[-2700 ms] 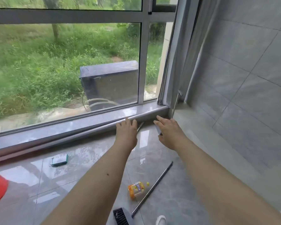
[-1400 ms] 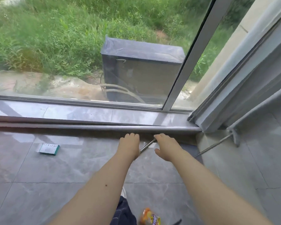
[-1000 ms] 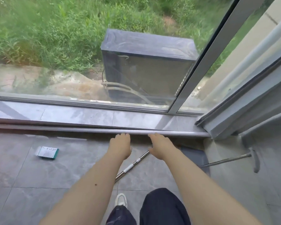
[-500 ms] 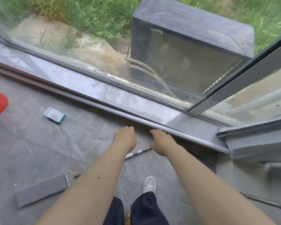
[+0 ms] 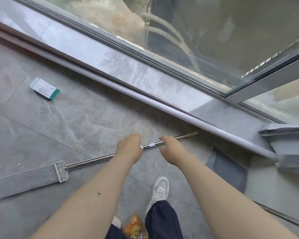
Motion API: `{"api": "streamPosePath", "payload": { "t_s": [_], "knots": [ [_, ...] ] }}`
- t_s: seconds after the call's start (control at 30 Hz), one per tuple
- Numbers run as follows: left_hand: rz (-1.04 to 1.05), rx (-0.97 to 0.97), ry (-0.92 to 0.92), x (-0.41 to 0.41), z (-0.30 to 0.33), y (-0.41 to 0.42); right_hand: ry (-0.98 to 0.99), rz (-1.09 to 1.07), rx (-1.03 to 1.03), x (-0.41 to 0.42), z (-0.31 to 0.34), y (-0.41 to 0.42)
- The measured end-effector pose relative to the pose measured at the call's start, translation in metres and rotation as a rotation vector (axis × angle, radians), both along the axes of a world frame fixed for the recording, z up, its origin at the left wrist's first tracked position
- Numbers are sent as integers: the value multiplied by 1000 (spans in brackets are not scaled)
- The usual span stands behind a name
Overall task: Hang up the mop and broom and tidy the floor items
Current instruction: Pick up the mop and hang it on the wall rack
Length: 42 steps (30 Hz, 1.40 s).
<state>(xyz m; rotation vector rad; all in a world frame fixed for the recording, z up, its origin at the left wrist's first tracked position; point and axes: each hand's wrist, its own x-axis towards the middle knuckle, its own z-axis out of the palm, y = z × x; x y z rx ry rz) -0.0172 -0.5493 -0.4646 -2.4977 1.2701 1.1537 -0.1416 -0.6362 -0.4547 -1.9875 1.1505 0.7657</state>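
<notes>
The mop lies flat on the grey tiled floor. Its flat grey head (image 5: 27, 181) is at the lower left, and its metal handle (image 5: 91, 160) runs up and right to the foot of the window sill. My left hand (image 5: 129, 149) is curled down over the handle and hides that stretch; whether it grips is unclear. My right hand (image 5: 171, 150) is a little further along, with fingers and thumb apart on either side of the handle. A thin dark rod (image 5: 274, 216), perhaps the broom's handle, lies at the lower right.
A white and teal packet (image 5: 45, 88) lies on the floor to the left. An orange snack bag (image 5: 136, 226) sits by my legs, near my white shoe (image 5: 160, 188). A dark grey mat (image 5: 226, 168) lies under the sill (image 5: 145, 69). A grey curtain (image 5: 292, 145) bunches at the right.
The view has tipped down to the floor. Both hands have come down from the sill's edge onto the mop handle, and the whole mop is now in sight.
</notes>
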Motion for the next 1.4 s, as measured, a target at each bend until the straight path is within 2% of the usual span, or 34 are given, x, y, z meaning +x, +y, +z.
{"api": "streamPosePath", "payload": {
  "t_s": [0.23,0.4,0.57,1.0,1.27,1.4],
  "knots": [
    [54,35,45,-14,-106,18,-11,-129,87,-9,-104,14],
    [98,56,67,-24,-155,22,28,-164,131,-17,-154,18],
    [2,79,64,-34,-195,3,47,-228,163,-21,-193,11],
    [-163,98,43,-41,-307,-48,-36,-628,261,-17,-299,-14],
    [-311,142,-36,-49,-380,-53,-99,-770,256,-25,-365,-22],
    [-387,141,-70,-53,-397,-51,-126,-853,289,-23,-387,-20]
  ]
}}
